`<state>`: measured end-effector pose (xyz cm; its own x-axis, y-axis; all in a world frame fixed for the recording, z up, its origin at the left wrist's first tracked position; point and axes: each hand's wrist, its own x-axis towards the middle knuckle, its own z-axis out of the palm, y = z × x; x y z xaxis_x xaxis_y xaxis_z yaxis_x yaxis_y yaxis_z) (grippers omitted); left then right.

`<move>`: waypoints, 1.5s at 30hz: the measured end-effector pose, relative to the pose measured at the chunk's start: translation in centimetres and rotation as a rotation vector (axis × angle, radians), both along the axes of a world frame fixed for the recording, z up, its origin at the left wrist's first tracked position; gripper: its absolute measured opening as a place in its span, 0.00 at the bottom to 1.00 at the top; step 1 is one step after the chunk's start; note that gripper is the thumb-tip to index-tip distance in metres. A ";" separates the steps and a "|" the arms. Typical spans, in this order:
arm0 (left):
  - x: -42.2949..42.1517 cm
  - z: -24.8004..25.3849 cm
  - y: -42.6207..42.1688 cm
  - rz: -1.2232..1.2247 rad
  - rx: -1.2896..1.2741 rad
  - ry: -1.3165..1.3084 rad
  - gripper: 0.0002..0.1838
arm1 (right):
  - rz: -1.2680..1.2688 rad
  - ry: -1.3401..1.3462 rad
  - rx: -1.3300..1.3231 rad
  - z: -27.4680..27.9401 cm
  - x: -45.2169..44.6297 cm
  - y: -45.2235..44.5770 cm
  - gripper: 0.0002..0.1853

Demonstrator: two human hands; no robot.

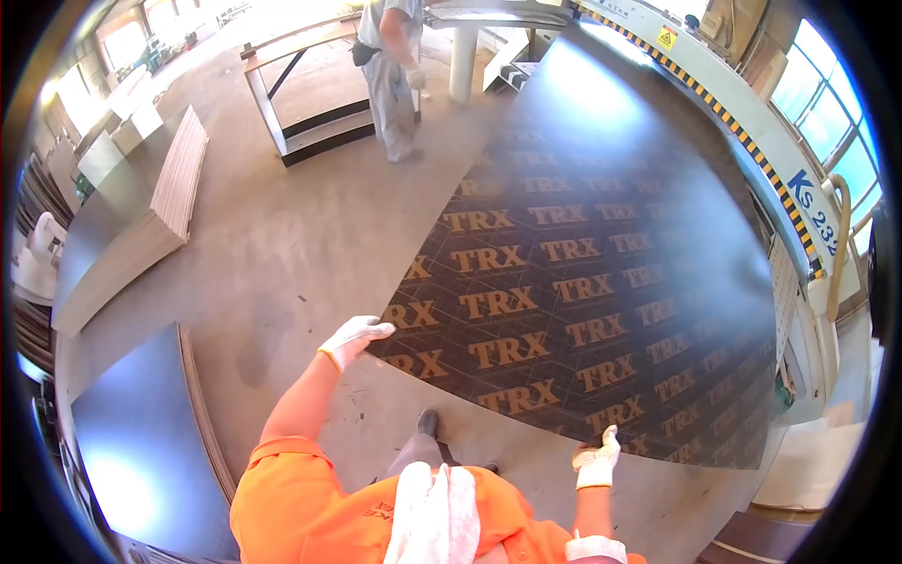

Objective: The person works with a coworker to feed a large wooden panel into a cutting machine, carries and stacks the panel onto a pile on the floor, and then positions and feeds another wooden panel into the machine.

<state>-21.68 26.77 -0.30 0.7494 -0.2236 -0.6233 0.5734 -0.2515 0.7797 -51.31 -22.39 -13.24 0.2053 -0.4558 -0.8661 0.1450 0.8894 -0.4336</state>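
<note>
A large dark brown panel printed with rows of "TRX" slants across the middle and right of the view. My left hand, in a pale glove, grips the panel at its near left corner, thumb on top. At the near edge, right of centre, my right hand holds the panel from below with the thumb up on its face. The fingers of both hands are partly hidden under the sheet.
A machine with a yellow-black striped edge runs along the right. Another person stands beside a metal frame ahead. Stacks of panels and dark sheets lie on the left.
</note>
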 end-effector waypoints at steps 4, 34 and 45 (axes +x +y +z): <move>-5.0 -5.3 1.4 0.310 -0.096 0.068 0.21 | 0.046 -0.113 0.111 -0.7 -1.1 0.0 0.13; -8.0 -11.5 -15.1 0.920 0.873 -0.994 0.25 | 0.129 0.343 -0.081 1.3 -9.3 -24.5 0.34; -9.1 -9.3 -16.1 1.019 1.011 -0.744 0.28 | 0.247 -0.100 -0.004 1.8 -12.1 -23.8 0.30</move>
<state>-30.77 10.65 -9.58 0.5094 0.7854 0.3516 0.4048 -0.5792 0.7075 -63.37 -46.23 -11.40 0.3951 -0.3847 -0.8342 -0.0342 0.9013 -0.4318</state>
